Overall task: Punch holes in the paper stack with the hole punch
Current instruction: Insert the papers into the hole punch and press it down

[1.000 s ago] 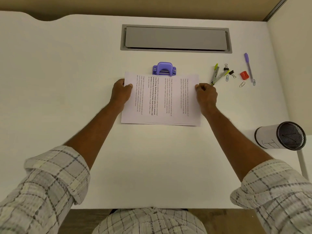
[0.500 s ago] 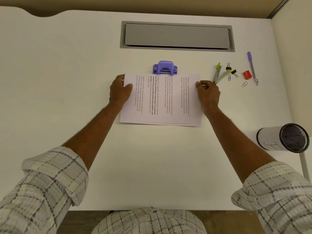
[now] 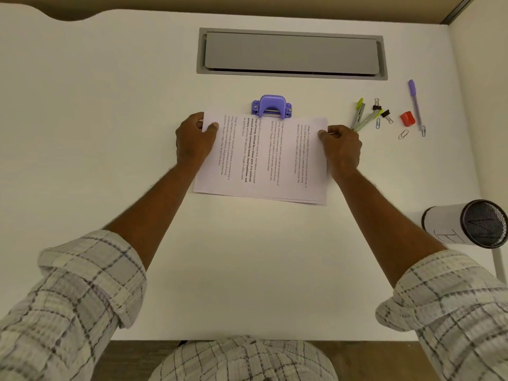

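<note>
Evidently, with left hand [image 3: 195, 140] and right hand [image 3: 342, 148] pinching the paper stack [image 3: 264, 158] at its sides, uneven pushing could skew it in the hole punch [image 3: 271, 105] beyond their fingertips.

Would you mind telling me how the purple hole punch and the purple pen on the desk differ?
The hole punch is squat and arched; the pen is long and slim. The hole punch sits at the far edge of the paper stack; the pen lies apart on the right, beside a paper clip. Both are purple and rest on the desk.
</note>
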`<state>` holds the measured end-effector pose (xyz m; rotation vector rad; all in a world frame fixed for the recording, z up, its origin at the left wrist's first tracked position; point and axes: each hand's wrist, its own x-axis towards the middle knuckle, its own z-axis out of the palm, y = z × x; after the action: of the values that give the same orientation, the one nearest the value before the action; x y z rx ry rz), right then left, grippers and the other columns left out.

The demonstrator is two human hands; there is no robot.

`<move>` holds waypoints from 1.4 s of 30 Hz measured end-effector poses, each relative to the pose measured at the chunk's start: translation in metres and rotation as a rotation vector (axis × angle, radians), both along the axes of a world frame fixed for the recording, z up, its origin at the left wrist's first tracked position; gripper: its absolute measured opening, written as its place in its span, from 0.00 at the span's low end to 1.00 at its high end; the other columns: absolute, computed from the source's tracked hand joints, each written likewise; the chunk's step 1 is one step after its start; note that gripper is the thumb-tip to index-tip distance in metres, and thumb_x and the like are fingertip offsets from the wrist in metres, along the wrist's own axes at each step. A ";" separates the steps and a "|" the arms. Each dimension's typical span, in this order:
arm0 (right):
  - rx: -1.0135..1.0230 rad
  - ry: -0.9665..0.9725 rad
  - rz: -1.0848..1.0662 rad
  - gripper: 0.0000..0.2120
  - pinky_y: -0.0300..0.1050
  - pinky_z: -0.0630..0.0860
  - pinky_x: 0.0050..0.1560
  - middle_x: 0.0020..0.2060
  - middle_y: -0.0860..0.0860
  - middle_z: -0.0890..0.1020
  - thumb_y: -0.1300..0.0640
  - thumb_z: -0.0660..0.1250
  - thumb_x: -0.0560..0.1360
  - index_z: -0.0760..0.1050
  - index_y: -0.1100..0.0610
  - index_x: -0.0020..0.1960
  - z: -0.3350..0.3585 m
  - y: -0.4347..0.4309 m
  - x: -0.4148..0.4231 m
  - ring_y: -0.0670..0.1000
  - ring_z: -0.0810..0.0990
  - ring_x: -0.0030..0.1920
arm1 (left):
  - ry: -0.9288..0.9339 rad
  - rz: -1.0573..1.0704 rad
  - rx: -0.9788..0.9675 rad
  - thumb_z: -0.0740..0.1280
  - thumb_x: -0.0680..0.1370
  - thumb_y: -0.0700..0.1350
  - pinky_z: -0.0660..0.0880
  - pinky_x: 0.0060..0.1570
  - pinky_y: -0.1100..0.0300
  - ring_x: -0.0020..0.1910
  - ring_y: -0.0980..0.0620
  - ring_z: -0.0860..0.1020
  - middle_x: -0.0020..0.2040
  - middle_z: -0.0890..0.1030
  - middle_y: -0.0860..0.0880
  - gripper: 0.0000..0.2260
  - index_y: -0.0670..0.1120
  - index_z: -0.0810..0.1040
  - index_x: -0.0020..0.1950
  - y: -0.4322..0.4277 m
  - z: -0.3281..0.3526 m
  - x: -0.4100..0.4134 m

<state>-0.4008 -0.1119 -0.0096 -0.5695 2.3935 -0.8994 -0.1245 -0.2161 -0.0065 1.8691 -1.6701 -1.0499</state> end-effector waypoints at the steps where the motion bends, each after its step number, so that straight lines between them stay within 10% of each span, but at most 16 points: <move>1: 0.003 0.007 0.001 0.13 0.52 0.80 0.58 0.51 0.45 0.85 0.47 0.70 0.75 0.81 0.49 0.57 0.000 0.000 0.000 0.50 0.83 0.53 | -0.024 0.004 -0.004 0.68 0.82 0.52 0.75 0.70 0.49 0.69 0.45 0.79 0.72 0.78 0.45 0.23 0.44 0.74 0.75 -0.001 0.001 -0.001; 34: -0.026 0.112 0.005 0.11 0.50 0.80 0.56 0.36 0.38 0.78 0.46 0.71 0.74 0.80 0.46 0.55 -0.002 -0.010 -0.001 0.47 0.83 0.50 | 0.013 0.030 -0.104 0.73 0.79 0.50 0.73 0.51 0.68 0.58 0.49 0.83 0.67 0.81 0.47 0.21 0.46 0.75 0.69 -0.022 -0.020 -0.008; 42: -0.039 0.140 0.022 0.13 0.46 0.78 0.53 0.38 0.39 0.80 0.45 0.71 0.75 0.80 0.48 0.56 -0.005 -0.012 -0.005 0.43 0.80 0.45 | 0.024 0.023 -0.123 0.71 0.80 0.50 0.75 0.61 0.62 0.64 0.47 0.80 0.70 0.79 0.46 0.23 0.45 0.73 0.72 -0.023 -0.025 -0.013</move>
<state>-0.4059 -0.1242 -0.0148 -0.6939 2.4936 -0.9256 -0.1378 -0.2393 -0.0314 1.7869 -1.6568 -0.9346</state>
